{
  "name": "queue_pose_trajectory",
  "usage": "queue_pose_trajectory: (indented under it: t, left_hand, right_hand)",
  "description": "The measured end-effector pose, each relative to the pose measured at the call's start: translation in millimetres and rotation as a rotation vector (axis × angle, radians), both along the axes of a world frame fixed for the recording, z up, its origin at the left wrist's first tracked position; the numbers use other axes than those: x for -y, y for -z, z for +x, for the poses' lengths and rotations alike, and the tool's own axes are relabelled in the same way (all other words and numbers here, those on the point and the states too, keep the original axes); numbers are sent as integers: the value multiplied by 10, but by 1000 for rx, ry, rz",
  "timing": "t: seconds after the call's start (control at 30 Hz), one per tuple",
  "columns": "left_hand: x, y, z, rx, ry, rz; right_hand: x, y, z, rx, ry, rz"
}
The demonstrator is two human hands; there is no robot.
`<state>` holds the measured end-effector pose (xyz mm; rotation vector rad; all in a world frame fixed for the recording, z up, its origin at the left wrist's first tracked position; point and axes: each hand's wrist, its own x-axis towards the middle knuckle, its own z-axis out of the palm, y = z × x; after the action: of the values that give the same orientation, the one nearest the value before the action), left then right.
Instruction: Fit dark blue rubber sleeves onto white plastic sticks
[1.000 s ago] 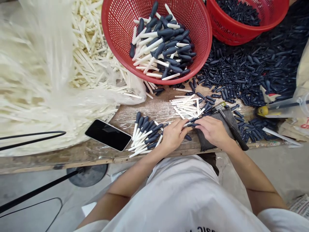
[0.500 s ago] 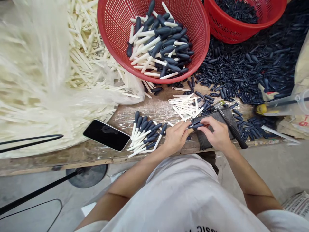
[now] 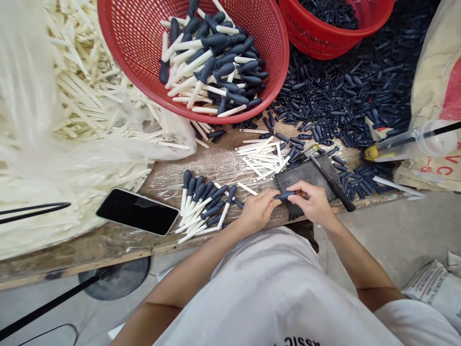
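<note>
Between my two hands is a dark blue plastic handle, held level above the table's front edge. My left hand pinches its left end, and my right hand grips the right end with thumb and fingers. Whether a white strip sits inside the handle is hidden by my fingers. Just beyond lies a dark grey pad, with a hammer across its right side. A small pile of white strips is behind my left hand. To the left lie several assembled pieces with blue handles and white shafts.
A red basket of assembled pieces stands at the back, another red basket right of it. Loose blue handle parts heap at the right. A phone lies left, beside bagged white strips. A clear tube juts in right.
The view has shifted, so the table things appear further left. My hands still hold the blue handle, which now looks closed up where its halves showed apart before.
</note>
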<state>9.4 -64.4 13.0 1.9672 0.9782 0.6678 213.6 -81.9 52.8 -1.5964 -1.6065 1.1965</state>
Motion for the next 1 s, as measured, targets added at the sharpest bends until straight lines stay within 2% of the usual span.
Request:
queue_pose_trajectory:
  t: [0.1,0.23,0.27,0.33,0.4,0.5,0.6,0.7,0.77,0.9,1.0]
  left_hand:
    - [-2,39,24,-5,-50,-161]
    - [-71,41,46,-179,-79,-260]
    - [-95,24,55,-220,-64,-257]
    - [-144,-30,77,-297,-31,-245]
    - [-192,-93,105,-382,-10,-255]
    - [-257,-164,155,-478,-7,-294]
    - [-301,-177,207,-490,-21,-299]
    - [-306,-154,242,-493,-24,-276]
    - [-292,-134,250,-495,-27,-257]
    - [-267,-101,251,-468,-62,-243]
    - [-269,-85,253,-433,-54,-254]
  right_hand:
    - [-26,42,144,133,1,69]
    - [-183,154,439,796,225,251]
    - [-222,189,502,942,239,238]
    - [-263,244,579,1082,209,175]
    - [-236,251,580,1077,201,135]
    - [-73,145,478,955,180,116]
    - [132,-20,359,821,58,130]
    - [255,-116,294,747,97,210]
    - [280,-127,279,741,146,228]
    - [277,-128,259,825,48,76]
    - [280,-165,216,839,125,106]
